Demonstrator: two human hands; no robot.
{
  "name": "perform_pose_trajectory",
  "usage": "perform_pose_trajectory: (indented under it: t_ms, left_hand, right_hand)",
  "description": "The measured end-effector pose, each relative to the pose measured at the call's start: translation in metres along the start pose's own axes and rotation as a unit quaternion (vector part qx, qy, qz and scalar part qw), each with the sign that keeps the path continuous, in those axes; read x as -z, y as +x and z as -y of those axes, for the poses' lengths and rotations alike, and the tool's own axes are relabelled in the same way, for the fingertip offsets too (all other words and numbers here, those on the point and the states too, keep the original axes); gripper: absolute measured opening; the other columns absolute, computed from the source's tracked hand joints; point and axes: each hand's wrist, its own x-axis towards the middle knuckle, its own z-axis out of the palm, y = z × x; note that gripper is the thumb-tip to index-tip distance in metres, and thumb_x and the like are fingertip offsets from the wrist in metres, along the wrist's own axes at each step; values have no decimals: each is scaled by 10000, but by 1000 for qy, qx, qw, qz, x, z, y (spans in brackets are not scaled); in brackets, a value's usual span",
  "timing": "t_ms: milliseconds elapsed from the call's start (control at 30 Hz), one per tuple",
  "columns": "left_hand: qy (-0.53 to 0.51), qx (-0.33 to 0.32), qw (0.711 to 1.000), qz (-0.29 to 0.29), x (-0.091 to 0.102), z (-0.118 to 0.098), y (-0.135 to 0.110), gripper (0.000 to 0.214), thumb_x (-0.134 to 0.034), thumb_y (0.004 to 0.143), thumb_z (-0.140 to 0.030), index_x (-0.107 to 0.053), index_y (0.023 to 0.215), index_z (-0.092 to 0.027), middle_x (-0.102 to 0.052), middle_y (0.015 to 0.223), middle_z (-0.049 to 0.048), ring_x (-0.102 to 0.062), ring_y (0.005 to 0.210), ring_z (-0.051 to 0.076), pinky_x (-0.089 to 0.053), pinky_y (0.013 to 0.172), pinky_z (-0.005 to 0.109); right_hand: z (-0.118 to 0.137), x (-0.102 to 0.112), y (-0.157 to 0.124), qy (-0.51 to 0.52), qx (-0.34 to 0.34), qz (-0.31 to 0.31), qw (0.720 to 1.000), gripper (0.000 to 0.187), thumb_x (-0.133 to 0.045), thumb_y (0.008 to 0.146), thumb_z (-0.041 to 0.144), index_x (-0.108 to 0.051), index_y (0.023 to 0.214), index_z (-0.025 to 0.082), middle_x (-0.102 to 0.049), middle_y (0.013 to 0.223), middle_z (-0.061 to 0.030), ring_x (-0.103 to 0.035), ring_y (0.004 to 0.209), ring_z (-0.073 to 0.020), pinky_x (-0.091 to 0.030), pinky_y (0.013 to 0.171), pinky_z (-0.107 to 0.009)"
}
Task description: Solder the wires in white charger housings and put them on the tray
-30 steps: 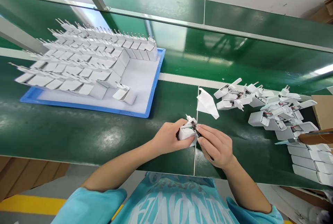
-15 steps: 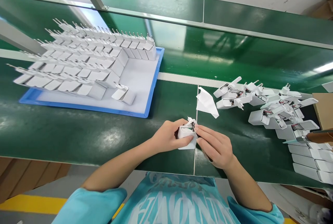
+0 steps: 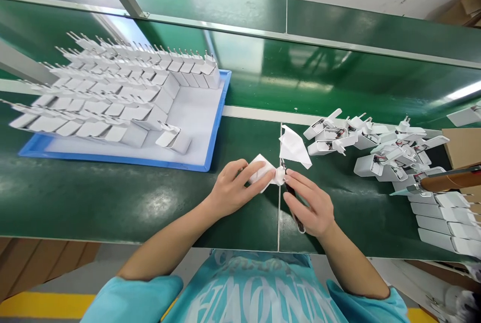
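Note:
My left hand [image 3: 238, 185] is closed round the body of a white plug adapter [image 3: 260, 173], which lies tipped on its side just above the green bench. Its small plug part [image 3: 279, 176] points to the right. My right hand [image 3: 310, 203] has its fingertips at that plug part and holds a slim dark tool [image 3: 291, 193] along the fingers; its exact kind is unclear. A white sheet of paper [image 3: 294, 146] lies just beyond the hands.
On the left, a blue-rimmed tray [image 3: 203, 167] bears rows of white adapters [image 3: 101, 107], pins up. Open adapters with wires showing [image 3: 394, 150] are heaped at right. A brown-handled tool [image 3: 451, 181] sits above stacked adapters [image 3: 443, 225], near a cardboard box [image 3: 464, 142].
The adapter has been turned from upright, with its open top and wires showing, onto its side. My left hand now grips it from above, and the dark tool shows more in my right hand.

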Motion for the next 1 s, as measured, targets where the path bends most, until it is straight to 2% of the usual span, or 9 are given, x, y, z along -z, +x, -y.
perform_pose_trajectory:
  t_ms: [133, 267, 333, 400, 533, 600, 800, 933, 1000]
  left_hand:
    - [64, -21, 996, -61, 0, 10, 1, 478, -672, 834, -71, -634, 1213, -359, -726, 1062, 18, -563, 939, 190, -498, 808, 279]
    - [38, 7, 996, -84, -2, 16, 5, 425, -691, 806, -38, -671, 1140, -300, -730, 1074, 42, -548, 986, 221, -501, 812, 309]
    - [-18, 45, 998, -49, -3, 17, 5, 380, -693, 827, -91, -655, 1155, -279, -728, 1106, 55, -570, 1008, 230, -506, 844, 340]
    - [-97, 110, 989, 26, -2, 17, 6, 329, -688, 858, -198, -628, 1178, -247, -731, 1096, 66, -614, 983, 229, -513, 848, 355]
    - [-237, 287, 907, 196, 2, 15, 8, 357, -676, 853, -369, -590, 1161, -212, -734, 1013, 44, -676, 867, 216, -522, 748, 320]
    - [-289, 329, 866, 241, 1, 13, 9, 339, -667, 845, -382, -585, 1131, -220, -720, 1013, 30, -675, 854, 207, -518, 734, 305]
    - [-293, 346, 853, 257, -14, 11, 3, 329, -686, 785, -322, -592, 1080, -211, -663, 1028, 58, -618, 981, 243, -516, 819, 343]
    - [-355, 372, 816, 265, -22, 11, 7, 475, -693, 795, -426, -560, 1203, -222, -668, 1151, 77, -626, 1045, 255, -505, 910, 387]
    - [-376, 389, 803, 248, -25, 9, 12, 448, -654, 830, -441, -560, 1209, -221, -687, 1149, 71, -646, 1034, 247, -499, 924, 383]
  right_hand:
    - [-3, 2, 3, -18, -25, -35, 999, 310, -597, 830, -10, -623, 1068, 188, -703, 1152, -132, -672, 1135, -270, -659, 837, -429]
    - [-9, 5, 2, -33, -31, -46, 998, 370, -610, 813, -22, -628, 1124, 176, -702, 1134, -142, -672, 1131, -287, -647, 854, -435]
    - [-10, 5, 2, -40, -27, -31, 998, 357, -613, 818, -8, -634, 1121, 179, -712, 1093, -134, -675, 1124, -284, -645, 852, -423]
    - [-11, 4, 2, -40, -32, -29, 998, 364, -610, 818, -9, -631, 1129, 180, -717, 1063, -131, -682, 1106, -276, -644, 844, -411]
    - [-13, 4, 0, -29, -51, -26, 998, 421, -611, 808, -24, -612, 1171, 188, -718, 1047, -129, -690, 1078, -260, -642, 834, -404]
    - [-14, 5, -1, -22, -57, -21, 998, 434, -617, 806, -21, -607, 1183, 193, -719, 1050, -127, -691, 1073, -255, -640, 840, -402]
    - [-13, 4, 2, -28, -68, -12, 997, 353, -594, 848, 36, -620, 1154, 210, -733, 1032, -108, -709, 1028, -231, -637, 827, -367]
    - [-15, 3, 3, -36, -68, -11, 997, 334, -607, 841, 31, -620, 1130, 197, -734, 1010, -115, -714, 1001, -218, -627, 820, -337]
    - [-16, 1, 1, -38, -70, -5, 997, 333, -611, 841, 34, -617, 1132, 196, -735, 1012, -115, -713, 995, -212, -621, 824, -327]
